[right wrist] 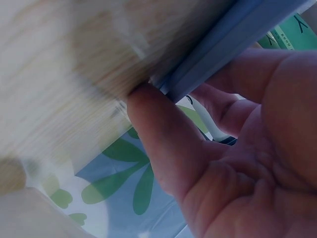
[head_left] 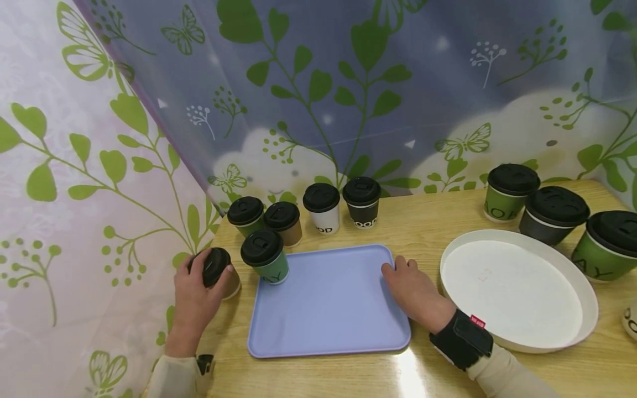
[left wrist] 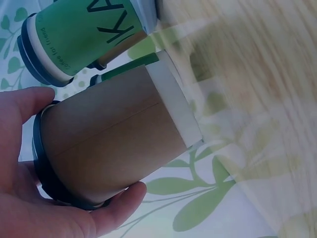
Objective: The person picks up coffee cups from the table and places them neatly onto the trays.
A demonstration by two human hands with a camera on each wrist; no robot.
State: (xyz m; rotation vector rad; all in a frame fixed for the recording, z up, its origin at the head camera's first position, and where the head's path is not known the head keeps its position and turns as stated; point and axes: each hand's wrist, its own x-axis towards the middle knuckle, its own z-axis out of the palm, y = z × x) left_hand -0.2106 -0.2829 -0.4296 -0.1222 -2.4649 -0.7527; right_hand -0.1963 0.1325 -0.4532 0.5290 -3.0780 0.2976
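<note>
My left hand [head_left: 196,290] grips a brown paper cup [left wrist: 109,134] by its black lid [head_left: 217,266], left of the blue tray [head_left: 328,309]. In the left wrist view the fingers and thumb sit around the lid, and the cup's base is near the table. My right hand [head_left: 415,290] pinches the tray's right rim, with digits on either side of the edge in the right wrist view. A green cup [head_left: 275,271] with a black lid stands on the tray's far left corner.
Behind the tray stand a green cup [head_left: 247,216], a brown cup [head_left: 291,233], a white cup [head_left: 324,218] and a black cup [head_left: 363,214], all lidded. On the right is a round white tray [head_left: 512,282] with several cups beside it. A patterned curtain [head_left: 318,83] hangs behind the table.
</note>
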